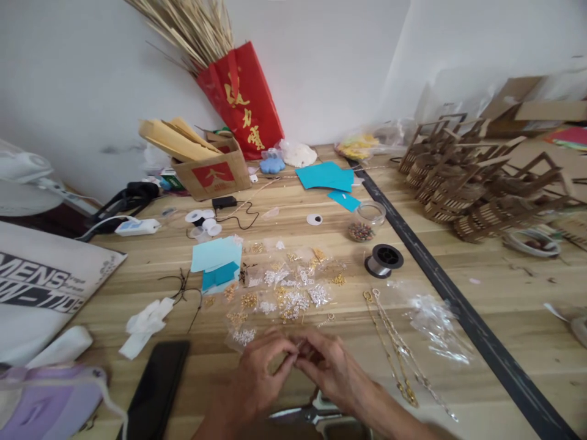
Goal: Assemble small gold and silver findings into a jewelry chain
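Note:
My left hand (262, 371) and my right hand (331, 368) meet at the front of the table, thumb and forefinger of each pinched together. Whatever lies between the fingertips is too small to make out. Just beyond them are small clear bags of silver findings (293, 302) and gold findings (249, 300). A short piece of chain (327, 320) rests past my right fingers. Beneath my right wrist is a pair of scissors (312, 414), partly covered. Gold chain (389, 351) and silver chain (406, 351) lie to the right of my hands.
A black phone (158, 391) lies at left. A wire spool (384, 261) and a glass jar of beads (364, 223) stand beyond the chains. Clear plastic bags (438, 324) lie by the dark strip (426, 269). Woven baskets (477, 189) crowd the right; blue cards (325, 177) lie farther back.

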A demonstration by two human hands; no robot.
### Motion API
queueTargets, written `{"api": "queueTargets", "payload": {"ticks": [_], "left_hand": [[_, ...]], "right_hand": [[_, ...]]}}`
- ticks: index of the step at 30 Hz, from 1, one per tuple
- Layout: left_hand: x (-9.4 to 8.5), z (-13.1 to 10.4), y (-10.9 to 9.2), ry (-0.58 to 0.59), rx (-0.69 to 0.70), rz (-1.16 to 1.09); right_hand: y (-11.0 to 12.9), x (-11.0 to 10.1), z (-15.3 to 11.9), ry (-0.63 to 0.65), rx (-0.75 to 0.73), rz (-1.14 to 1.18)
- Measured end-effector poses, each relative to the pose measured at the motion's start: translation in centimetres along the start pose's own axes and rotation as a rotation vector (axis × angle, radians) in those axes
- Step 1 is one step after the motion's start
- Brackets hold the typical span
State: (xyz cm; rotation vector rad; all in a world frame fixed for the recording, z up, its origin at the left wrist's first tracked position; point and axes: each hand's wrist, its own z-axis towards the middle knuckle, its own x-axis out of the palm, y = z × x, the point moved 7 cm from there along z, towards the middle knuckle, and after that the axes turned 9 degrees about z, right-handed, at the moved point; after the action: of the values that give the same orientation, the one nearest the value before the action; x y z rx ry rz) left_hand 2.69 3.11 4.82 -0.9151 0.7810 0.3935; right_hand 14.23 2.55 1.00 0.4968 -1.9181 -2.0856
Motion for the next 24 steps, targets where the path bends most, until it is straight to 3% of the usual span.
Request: {"api": "queueTargets", "payload": {"ticks": [4, 7, 11, 12, 15, 18, 21, 24], "left_hand": [[0.4, -1.3, -1.2, -0.005, 0.028, 0.047], [-0.2, -2.2, -2.2, -0.077, 0.037, 0.112], [-2.8, -4.5, -3.1, -0.188, 0.030, 0.229], [-3.9, -5.6, -3.3, -0.248, 0.047, 0.258], [-6.2, -9.1, -3.0, -0.277, 0.011, 0.350], [-8.0, -13.3, -1.4, -0.403, -0.171, 0.351], [-7.9, -16.9, 1.6, -0.417, -0.536, 0.371], [-6.9, -18.6, 3.5, -0.386, -0.708, 0.337]], "right_hand": [[-0.4, 0.3, 0.0, 0.016, -0.002, -0.101], [-0.4, 0.6, -0.1, 0.046, 0.001, -0.133], [-0.3, 0.6, -0.2, 0.085, 0.041, -0.149], [-0.3, 0.5, -0.2, 0.091, 0.067, -0.133], [-0.5, 0.3, -0.3, 0.078, 0.127, -0.056], [-0.7, 0.2, -0.2, 0.053, 0.140, 0.003], [-1.0, 0.4, -0.3, 0.060, 0.144, 0.015], [-1.2, 0.4, -0.4, 0.066, 0.153, 0.018]]}}
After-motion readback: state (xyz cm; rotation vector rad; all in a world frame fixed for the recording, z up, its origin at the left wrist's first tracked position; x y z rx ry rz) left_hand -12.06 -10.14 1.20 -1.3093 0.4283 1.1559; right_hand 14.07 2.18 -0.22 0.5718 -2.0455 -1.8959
